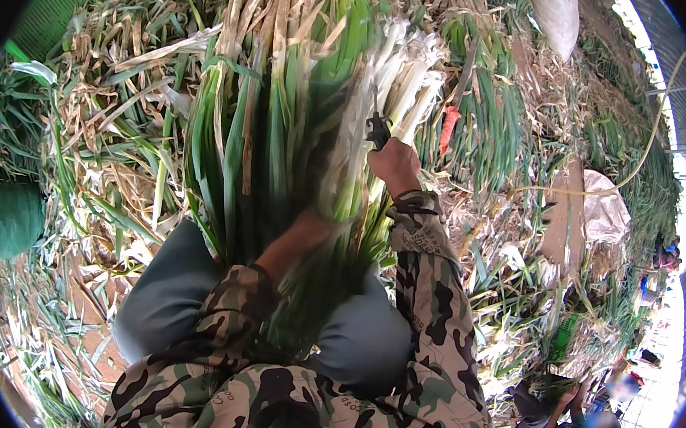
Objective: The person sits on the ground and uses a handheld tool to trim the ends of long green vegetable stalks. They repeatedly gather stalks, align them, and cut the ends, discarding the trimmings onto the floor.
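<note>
Clutching a tool (379, 132), right hand (395, 166) flanks white, leafy leeks (415, 81); left hand's (313, 228) grip unclear.

We see long, slender green-and-white leafy stalks (349, 186) lying lengthwise before us, partly blurred — and a small black hand tool (378, 131) near white stalk ends (416, 77).

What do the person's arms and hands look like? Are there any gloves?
No gloves: the left hand and right hand are bare, though the left one is blurry. The long camouflage cloth left sleeve and matching right sleeve have wavy patches of green, brown, black and pale tan. Small dark lettering is printed on the right one.
</note>
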`<action>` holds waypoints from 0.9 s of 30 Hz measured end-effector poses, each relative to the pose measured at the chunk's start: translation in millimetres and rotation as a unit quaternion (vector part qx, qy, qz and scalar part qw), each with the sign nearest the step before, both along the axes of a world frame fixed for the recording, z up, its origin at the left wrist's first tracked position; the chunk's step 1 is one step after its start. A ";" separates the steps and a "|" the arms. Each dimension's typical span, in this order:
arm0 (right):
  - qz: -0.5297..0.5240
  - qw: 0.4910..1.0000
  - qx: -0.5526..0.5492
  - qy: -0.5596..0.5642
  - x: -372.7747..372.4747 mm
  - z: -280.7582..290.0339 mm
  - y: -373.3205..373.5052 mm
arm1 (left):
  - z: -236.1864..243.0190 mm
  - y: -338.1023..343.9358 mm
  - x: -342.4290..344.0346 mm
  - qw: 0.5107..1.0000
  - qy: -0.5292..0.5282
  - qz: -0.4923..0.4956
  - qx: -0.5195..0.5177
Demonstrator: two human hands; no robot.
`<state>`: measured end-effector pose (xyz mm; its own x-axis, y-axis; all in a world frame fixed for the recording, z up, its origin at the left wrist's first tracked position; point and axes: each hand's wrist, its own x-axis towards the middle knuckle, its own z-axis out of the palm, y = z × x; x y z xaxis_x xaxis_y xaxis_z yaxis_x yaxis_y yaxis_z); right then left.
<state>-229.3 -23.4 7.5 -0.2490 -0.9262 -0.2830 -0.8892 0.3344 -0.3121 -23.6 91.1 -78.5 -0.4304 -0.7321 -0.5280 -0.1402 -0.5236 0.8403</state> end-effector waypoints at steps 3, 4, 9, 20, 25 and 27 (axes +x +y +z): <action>0.011 1.000 0.006 0.002 8.7 5.1 4.6 | 9.7 0.7 -4.0 0.998 -0.008 0.005 -0.059; 0.049 0.998 -0.009 0.037 6.1 1.4 17.0 | 19.6 2.3 -9.3 0.998 -0.001 0.015 -0.063; 0.080 0.994 0.068 0.025 3.3 10.5 97.6 | 47.5 -9.4 -11.6 0.980 -0.172 -0.020 -0.100; 0.064 0.996 0.049 -0.046 -24.2 54.6 208.1 | 60.1 -22.3 -26.0 0.979 -0.132 -0.085 -0.130; 0.033 0.996 0.054 -0.063 -16.8 56.2 222.8 | 19.7 5.5 -15.2 0.976 -0.162 -0.058 -0.133; -0.013 0.991 0.095 -0.097 -30.5 55.7 231.6 | 56.0 6.1 -27.3 0.992 -0.098 -0.063 -0.057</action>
